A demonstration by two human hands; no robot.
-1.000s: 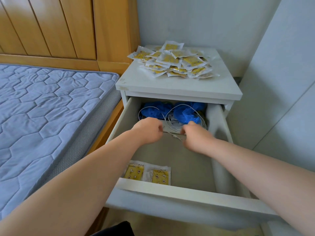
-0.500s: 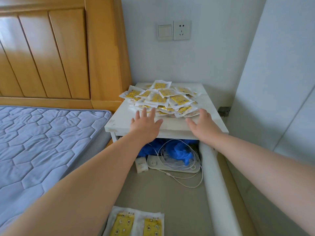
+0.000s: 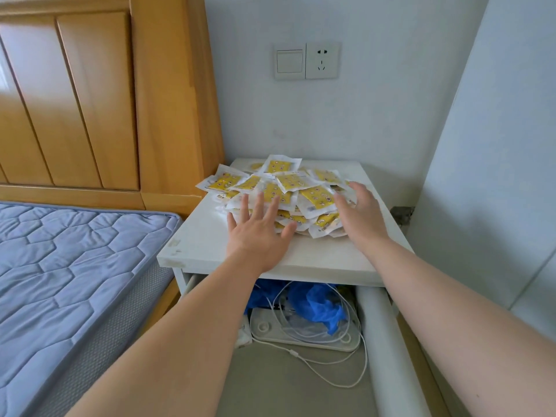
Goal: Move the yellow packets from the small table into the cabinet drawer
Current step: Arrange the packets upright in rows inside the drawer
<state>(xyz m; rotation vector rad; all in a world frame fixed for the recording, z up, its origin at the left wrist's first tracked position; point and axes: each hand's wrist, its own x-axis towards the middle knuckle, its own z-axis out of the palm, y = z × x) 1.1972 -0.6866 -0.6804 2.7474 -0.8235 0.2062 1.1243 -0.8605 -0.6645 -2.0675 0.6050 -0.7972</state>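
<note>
Bedside table (image 3: 331, 257) bears yellow packets (image 3: 288, 182), left hand (image 3: 255, 233) perhaps touching them.

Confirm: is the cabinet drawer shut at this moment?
No, the drawer stands pulled out below the small table, with blue plastic and a white cable visible inside it.

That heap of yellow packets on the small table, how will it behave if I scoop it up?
The yellow packets look flat and thin, so probably light and floppy. They lie loosely overlapped in glossy wrappers, so some will likely slide off.
</note>
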